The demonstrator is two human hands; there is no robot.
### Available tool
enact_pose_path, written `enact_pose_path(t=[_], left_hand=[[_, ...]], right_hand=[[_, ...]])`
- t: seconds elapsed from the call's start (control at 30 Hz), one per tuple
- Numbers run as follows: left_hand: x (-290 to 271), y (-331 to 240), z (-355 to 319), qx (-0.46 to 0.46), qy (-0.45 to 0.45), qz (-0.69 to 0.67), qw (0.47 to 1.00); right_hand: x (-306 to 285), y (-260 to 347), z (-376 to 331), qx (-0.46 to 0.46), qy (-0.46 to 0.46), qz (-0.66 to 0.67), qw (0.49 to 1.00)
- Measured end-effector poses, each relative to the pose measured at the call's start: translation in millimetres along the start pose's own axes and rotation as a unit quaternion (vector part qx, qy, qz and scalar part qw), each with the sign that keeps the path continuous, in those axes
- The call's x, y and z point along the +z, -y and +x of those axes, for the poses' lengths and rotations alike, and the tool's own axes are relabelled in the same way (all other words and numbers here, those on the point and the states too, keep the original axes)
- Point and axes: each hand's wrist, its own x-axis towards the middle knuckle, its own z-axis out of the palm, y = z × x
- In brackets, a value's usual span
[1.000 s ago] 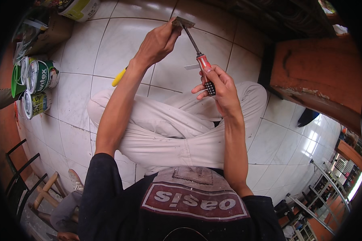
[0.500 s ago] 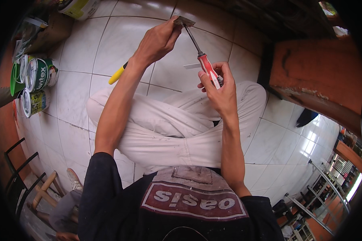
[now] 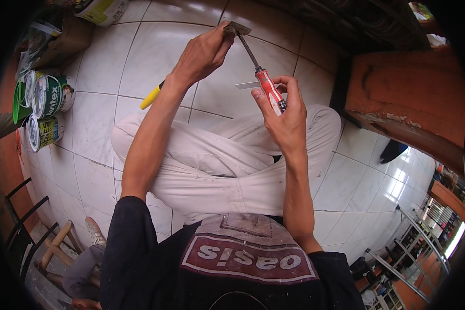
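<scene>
While the left hand [image 3: 202, 56] pinches a metal plate [image 3: 239, 27], the right hand [image 3: 288, 123] loosely grips a red-handled screwdriver [image 3: 266, 83]; its shaft reaches the plate.

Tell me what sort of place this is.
Probably an indoor workshop, or a room under renovation; I can't be sure which. Paint-style buckets sit at the left, an orange structure with a chipped edge stands at the right, and a red-handled screwdriver is in the right hand.

Red-and-white screwdriver [image 3: 266, 82] slants; its tip at 1 metal piece [image 3: 239, 27].
</scene>
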Motion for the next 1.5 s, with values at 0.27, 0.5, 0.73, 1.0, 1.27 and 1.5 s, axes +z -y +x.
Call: enact_pose_path(t=[0.27, 0.5, 0.73, 1.0, 1.27, 1.5], left_hand=[[-2, -3, 1, -0.002, -0.001, -0.010, 1.000], [-6, -4, 2, -0.026, 0.008, -0.012, 1.000], [-4, -4, 2, -0.019, 0.007, -0.017, 1.000], [-4, -6, 2, -0.029, 0.017, -0.043, 0.999], [1, -2, 1, -0.025, 0.009, -0.118, 0.993], [3, 3, 1, -0.044, 0.018, -0.132, 0.990]], right_hand=[[-5, 4, 0, 0.071, 0.071, 0.016, 0.995], [-6, 3, 2, 0.104, 0.070, -0.022, 0.992], [-1, 7, 5, -0.041, -0.037, -0.040, 0.998], [-3, 1, 3, 0.015, 0.014, -0.014, 1.000], [-3, 6, -4, 0.005, 0.027, 0.102, 0.994], [3, 12, 0, -0.012, 0.032, 0.111, 0.993]])
